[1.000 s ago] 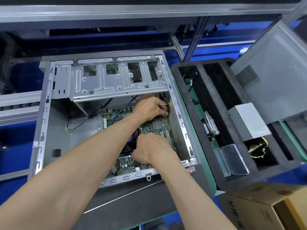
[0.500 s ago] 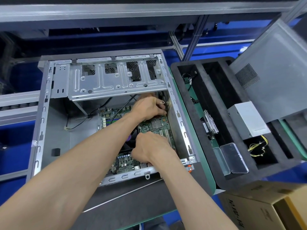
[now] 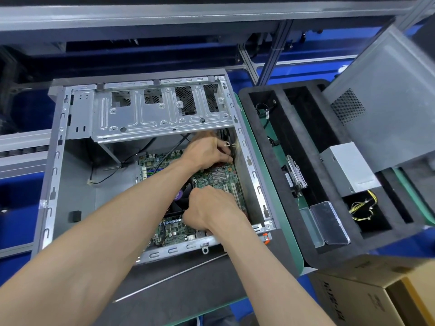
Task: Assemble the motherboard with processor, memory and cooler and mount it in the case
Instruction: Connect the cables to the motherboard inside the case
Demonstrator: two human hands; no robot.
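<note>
The grey computer case (image 3: 50,184) lies open on its side in the head view. Inside it sits the green motherboard (image 3: 219,177), with the black cooler fan (image 3: 181,196) on it, mostly covered by my arms. My left hand (image 3: 207,151) reaches to the board's far right corner, beside the black cables, and its fingers curl down onto the board's edge there. Nearer to me, my right hand (image 3: 211,210) is knuckles up next to the fan, its fingers curled down by the cooler. What those fingertips hold is hidden.
The metal drive cage (image 3: 150,116) overhangs the far part of the case. To the right stands a black foam tray (image 3: 292,184) with a power supply (image 3: 348,168), yellow wires (image 3: 362,205), a drive (image 3: 296,175) and a clear plastic box (image 3: 329,222). The case's side panel (image 3: 386,95) leans behind it. A cardboard box (image 3: 357,300) is at bottom right.
Both hands stay in nearly the same places inside the case. My left hand has shifted slightly toward the far right corner.
</note>
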